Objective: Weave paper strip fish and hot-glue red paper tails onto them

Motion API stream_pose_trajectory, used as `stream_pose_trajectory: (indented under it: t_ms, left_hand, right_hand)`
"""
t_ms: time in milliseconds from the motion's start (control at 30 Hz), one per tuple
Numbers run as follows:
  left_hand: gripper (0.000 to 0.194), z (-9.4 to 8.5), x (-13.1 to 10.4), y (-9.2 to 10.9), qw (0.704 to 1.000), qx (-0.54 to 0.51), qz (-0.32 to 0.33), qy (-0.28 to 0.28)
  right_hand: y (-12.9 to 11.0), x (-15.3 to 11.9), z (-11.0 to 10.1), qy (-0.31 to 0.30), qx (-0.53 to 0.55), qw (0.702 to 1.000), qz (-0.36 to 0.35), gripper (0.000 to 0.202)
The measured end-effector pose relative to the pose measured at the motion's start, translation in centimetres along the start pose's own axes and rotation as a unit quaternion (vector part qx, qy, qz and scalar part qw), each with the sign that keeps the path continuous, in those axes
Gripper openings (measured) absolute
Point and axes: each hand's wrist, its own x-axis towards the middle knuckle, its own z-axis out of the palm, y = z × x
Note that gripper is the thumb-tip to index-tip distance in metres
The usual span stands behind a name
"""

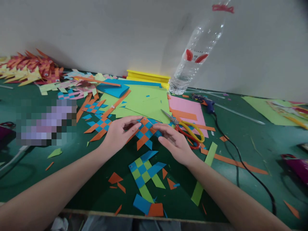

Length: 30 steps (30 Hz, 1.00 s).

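Between my two hands is a woven paper fish (145, 130) in blue and orange strips, lifted a little off the green table. My left hand (121, 130) pinches its left edge near the top. The fingers of my right hand (174, 141) close on its right side. Below it on the table lies another woven fish in blue and green (144, 171). Scissors (185, 125) with yellow and red handles rest just beyond my right hand, their blades apart. More blue and orange woven fish (99, 125) lie to the left of my left hand.
A clear plastic bottle (199, 48) stands at the back by the wall. A glue gun (204, 102) with a black cord lies at right. Green paper sheets (144, 102) and a pink sheet (185, 107) are behind my hands. Finished-looking red and yellow fish (29, 69) pile at far left.
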Motion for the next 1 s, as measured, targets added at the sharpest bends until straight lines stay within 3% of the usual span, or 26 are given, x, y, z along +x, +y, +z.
stream_pose_trajectory:
  t_ms: [167,433,667,833,933,1000]
  left_hand:
    - [0.032,-0.2,0.5,-0.4,0.999,-0.014,-0.030,0.014]
    - [0.033,-1.7,1.6,-1.3,0.992,0.008,-0.091,0.090]
    - [0.036,-1.6,1.9,-1.7,0.993,-0.016,-0.100,0.057]
    - [0.037,-1.4,1.9,-1.9,0.999,0.009,-0.043,0.000]
    - [0.034,-2.1,2.2,-2.4,0.990,0.135,0.032,-0.001]
    - [0.034,-2.9,2.5,-2.6,0.962,0.262,0.067,0.015]
  right_hand:
    - [-0.2,0.0,-0.1,-0.015,-0.013,1.000,0.003,0.030]
    - [0.0,0.1,-0.3,0.030,-0.095,0.995,-0.019,0.027]
    - [-0.4,0.0,-0.2,0.011,-0.159,0.986,-0.036,0.025]
    - [-0.5,0.1,-0.2,0.005,-0.191,0.980,-0.047,0.023]
    - [-0.5,0.2,-0.2,0.008,-0.196,0.979,-0.055,0.023]
    - [-0.5,0.2,-0.2,0.007,-0.200,0.978,-0.058,0.023]
